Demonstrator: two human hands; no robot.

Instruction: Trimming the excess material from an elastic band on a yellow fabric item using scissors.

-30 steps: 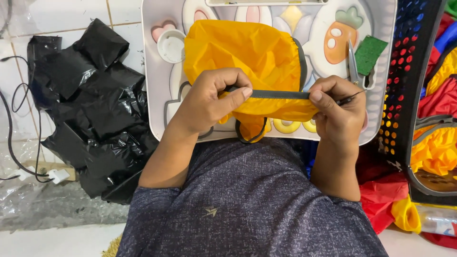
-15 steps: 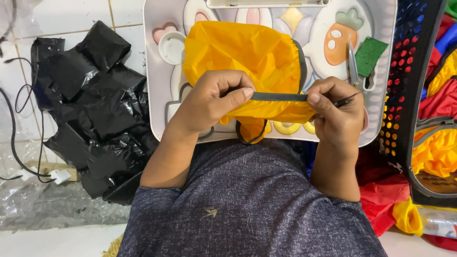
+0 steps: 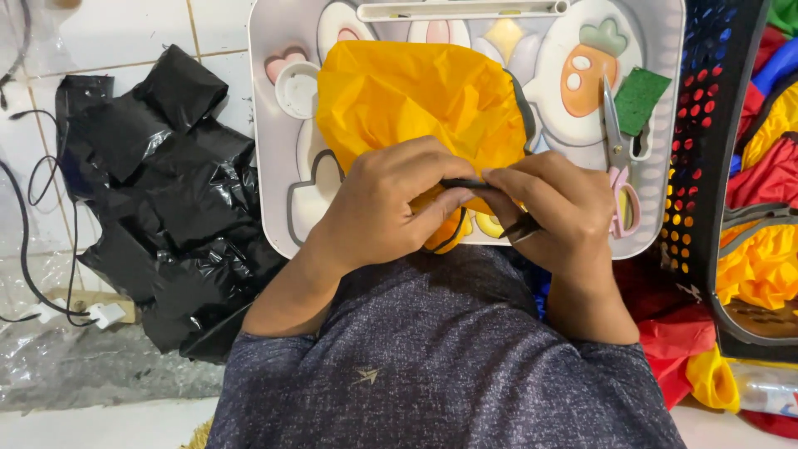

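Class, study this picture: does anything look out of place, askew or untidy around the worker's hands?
Mostly tidy. The odd spot is the crumpled black plastic sheeting heaped on the tiled floor left of the white tray. The scissors lie flat on the tray.

Home sewing corner: tiled floor (image 3: 125,25), fabric-filled basket (image 3: 706,166), scissors (image 3: 619,166).

On our lap tray (image 3: 268,125) the fabric (image 3: 416,96) lies centre, scissors (image 3: 617,158) by its right edge, a basket (image 3: 715,150) beyond.

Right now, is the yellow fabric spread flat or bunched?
Bunched: the yellow fabric lies crumpled in folds on the white tray, its dark edge pinched between left hand and right hand.
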